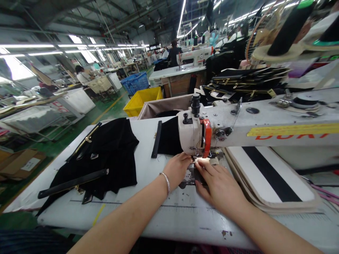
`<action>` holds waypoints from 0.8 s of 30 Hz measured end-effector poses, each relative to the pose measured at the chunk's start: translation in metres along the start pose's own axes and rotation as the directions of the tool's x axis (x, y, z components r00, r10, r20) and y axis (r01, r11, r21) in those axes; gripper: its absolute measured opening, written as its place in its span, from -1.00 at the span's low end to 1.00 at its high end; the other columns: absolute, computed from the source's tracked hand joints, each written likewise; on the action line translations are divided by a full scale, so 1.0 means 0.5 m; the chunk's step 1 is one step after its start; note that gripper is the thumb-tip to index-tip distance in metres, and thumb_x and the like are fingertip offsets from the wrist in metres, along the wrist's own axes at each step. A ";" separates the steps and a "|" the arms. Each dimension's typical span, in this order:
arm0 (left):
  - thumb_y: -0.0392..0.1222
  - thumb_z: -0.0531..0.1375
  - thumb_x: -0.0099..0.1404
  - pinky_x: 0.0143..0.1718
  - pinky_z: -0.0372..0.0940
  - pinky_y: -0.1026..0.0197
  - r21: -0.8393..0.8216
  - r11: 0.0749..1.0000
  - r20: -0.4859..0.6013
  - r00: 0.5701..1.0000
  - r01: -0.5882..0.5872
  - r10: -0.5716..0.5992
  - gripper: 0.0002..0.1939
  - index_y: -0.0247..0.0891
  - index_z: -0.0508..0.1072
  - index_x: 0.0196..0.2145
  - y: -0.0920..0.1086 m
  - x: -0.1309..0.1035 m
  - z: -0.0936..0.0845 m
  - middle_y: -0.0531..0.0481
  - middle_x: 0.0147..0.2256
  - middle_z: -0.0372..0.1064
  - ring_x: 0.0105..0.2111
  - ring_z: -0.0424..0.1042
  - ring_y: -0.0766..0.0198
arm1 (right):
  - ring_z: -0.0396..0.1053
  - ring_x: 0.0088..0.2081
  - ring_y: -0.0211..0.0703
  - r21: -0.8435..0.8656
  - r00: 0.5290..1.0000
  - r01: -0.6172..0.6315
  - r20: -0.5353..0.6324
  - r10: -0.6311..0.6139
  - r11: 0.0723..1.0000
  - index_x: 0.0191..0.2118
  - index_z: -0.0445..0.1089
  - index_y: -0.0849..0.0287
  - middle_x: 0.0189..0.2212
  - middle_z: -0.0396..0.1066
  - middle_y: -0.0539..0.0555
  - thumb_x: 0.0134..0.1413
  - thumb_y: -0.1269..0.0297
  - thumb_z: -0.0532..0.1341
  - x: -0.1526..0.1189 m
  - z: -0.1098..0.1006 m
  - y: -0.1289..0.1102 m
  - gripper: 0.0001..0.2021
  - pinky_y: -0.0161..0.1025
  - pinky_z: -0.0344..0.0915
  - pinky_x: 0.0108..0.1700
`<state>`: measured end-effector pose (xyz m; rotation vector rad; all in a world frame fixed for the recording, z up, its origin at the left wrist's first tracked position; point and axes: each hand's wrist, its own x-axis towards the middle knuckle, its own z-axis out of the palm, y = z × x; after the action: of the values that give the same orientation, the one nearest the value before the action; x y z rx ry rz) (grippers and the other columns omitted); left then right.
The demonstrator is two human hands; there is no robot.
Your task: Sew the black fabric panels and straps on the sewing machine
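Observation:
A sewing machine [193, 132] with an orange guard stands before me, its needle area lit. My left hand [180, 169], with a silver bangle on the wrist, is just left of the presser foot, fingers bunched together; what they pinch is hidden. My right hand [218, 181] lies at the front right of the needle, fingers stretched out over the lit machine bed [189, 176]. A small pale spot shows by its fingertips, too bright to identify. Behind and left of the machine head lies a black fabric piece [169, 135] with a dark strip along its edge.
Black fabric pieces with zippers [113, 151] lie at the left of the white table [159, 225]. White panels with a black stripe [267, 173] are stacked at right. Beyond are a yellow bin [143, 100], a blue basket [135, 83], piled black pieces [243, 83] and thread cones [288, 31].

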<state>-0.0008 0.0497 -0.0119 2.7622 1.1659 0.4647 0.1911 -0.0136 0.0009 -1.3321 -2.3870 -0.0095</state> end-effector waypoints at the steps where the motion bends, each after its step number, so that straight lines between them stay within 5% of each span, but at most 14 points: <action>1: -0.43 0.13 0.29 0.15 0.24 0.16 0.002 1.000 -0.003 1.000 -0.002 0.002 -0.78 -0.33 0.38 -0.10 0.000 0.000 -0.001 -0.08 -0.07 0.38 0.02 0.32 0.23 | 0.29 -0.05 0.07 -0.002 1.000 -0.001 -0.002 0.001 1.000 0.19 0.20 0.26 0.03 0.31 0.25 0.14 0.21 0.11 -0.001 0.001 0.000 -0.50 0.05 0.25 -0.03; 13: -0.49 0.09 0.26 0.10 0.29 0.16 -0.063 0.998 -0.084 0.996 0.022 -0.027 -0.75 -0.31 0.43 -0.16 0.014 -0.007 -0.013 -0.06 -0.11 0.40 -0.02 0.36 0.25 | 0.25 0.03 0.08 0.013 1.000 0.022 -0.022 -0.022 1.000 0.17 0.22 0.24 0.06 0.30 0.21 0.15 0.24 0.12 -0.015 0.000 -0.005 -0.53 0.07 0.24 0.01; 17: -0.36 0.13 0.29 0.07 0.31 0.13 -0.094 0.993 -0.156 0.984 0.075 -0.089 -0.77 -0.26 0.42 -0.10 0.023 -0.009 -0.027 -0.05 -0.09 0.38 -0.04 0.35 0.24 | 0.26 0.04 0.06 0.020 0.997 0.032 -0.069 -0.030 0.999 0.12 0.28 0.18 0.03 0.32 0.20 0.14 0.30 0.11 -0.020 0.004 0.000 -0.59 0.07 0.25 0.02; 20: -0.23 0.18 0.30 0.03 0.30 0.04 0.031 0.996 -0.168 0.983 0.087 -0.080 -0.81 -0.25 0.43 -0.13 0.013 -0.006 -0.041 -0.09 -0.11 0.37 -0.03 0.33 0.14 | 0.30 0.00 0.04 0.024 0.993 0.049 -0.112 -0.046 0.998 0.06 0.32 0.20 -0.05 0.34 0.22 0.14 0.34 0.10 -0.023 0.014 0.008 -0.65 0.05 0.28 0.00; 24: -0.34 0.11 0.31 -0.05 0.31 0.05 0.180 0.980 -0.194 0.980 0.085 -0.049 -0.87 -0.36 0.45 -0.24 -0.032 0.032 -0.061 -0.16 -0.26 0.40 -0.11 0.38 0.08 | 0.32 -0.04 0.01 0.032 0.988 0.087 -0.130 -0.082 0.996 0.02 0.34 0.18 -0.09 0.36 0.19 0.15 0.37 0.10 -0.019 0.032 0.019 -0.69 0.05 0.31 -0.02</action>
<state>-0.0112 0.0718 0.0174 2.8757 1.4090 0.6548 0.1976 -0.0131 -0.0190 -1.1755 -2.3217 -0.0720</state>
